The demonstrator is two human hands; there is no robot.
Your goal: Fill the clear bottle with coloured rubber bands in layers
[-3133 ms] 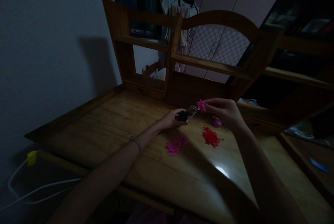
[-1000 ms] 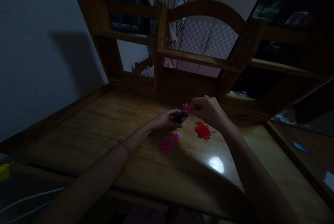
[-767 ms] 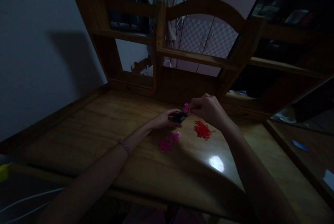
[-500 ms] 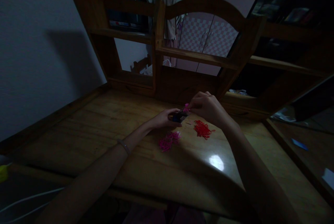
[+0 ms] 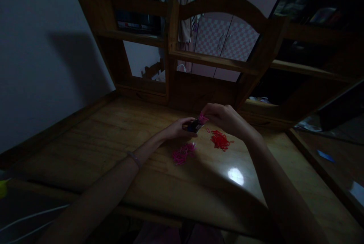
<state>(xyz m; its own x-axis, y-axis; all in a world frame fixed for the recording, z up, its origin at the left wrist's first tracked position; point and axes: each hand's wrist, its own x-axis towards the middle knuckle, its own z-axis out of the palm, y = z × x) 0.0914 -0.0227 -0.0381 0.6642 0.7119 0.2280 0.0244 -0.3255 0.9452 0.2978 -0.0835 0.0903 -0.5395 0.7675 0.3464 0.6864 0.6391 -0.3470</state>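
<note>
My left hand (image 5: 179, 128) is closed around a small dark box (image 5: 194, 125) held just above the desk. At the box's upper end, my right hand (image 5: 222, 117) pinches a clump of pink bands (image 5: 203, 118), which look like thin rubber bands; its fingertips are partly hidden. Below the box lies a loose pile of pink bands (image 5: 183, 154). To the right, under my right hand, is a pile of red bands (image 5: 220, 140). One stray pink band (image 5: 208, 130) rests between the box and the red pile.
The wooden desk (image 5: 136, 194) carries a shelf unit (image 5: 210, 60) along its back edge. A wall (image 5: 42, 66) borders it on the left. Light glares off the desktop at right. Further right, a blue item (image 5: 325, 155) and a white item (image 5: 357, 193) lie beyond a raised edge.
My right hand has shifted slightly left, closer to the box. More of the pink clump shows at the box's end. My left hand and both piles stay nearly where they were.
</note>
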